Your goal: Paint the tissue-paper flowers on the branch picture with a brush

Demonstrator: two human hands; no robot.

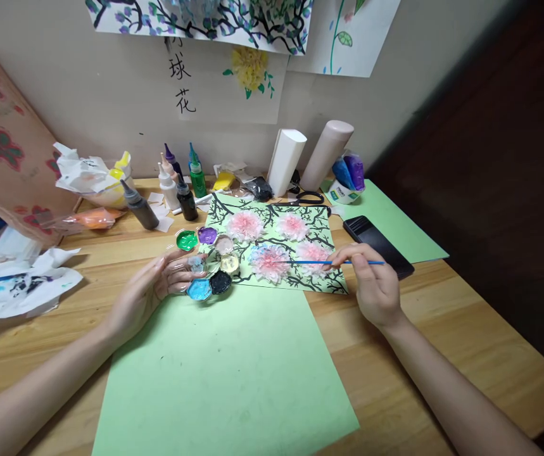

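Note:
My right hand pinches a thin blue paintbrush, held nearly level with its tip at a pink paper flower that has some blue on its upper left petals. That flower is one of several on a green sheet painted with black branches. With its fingers closed on a clear paint palette, my left hand stays at the left edge of the painting. Wells of green, purple, pale pink, cream, black and light blue paint show in the palette.
A plain green sheet lies in front. Paint bottles stand behind the palette, and scissors, a white container and a black phone-like object are beyond the painting. Stained paper lies at left.

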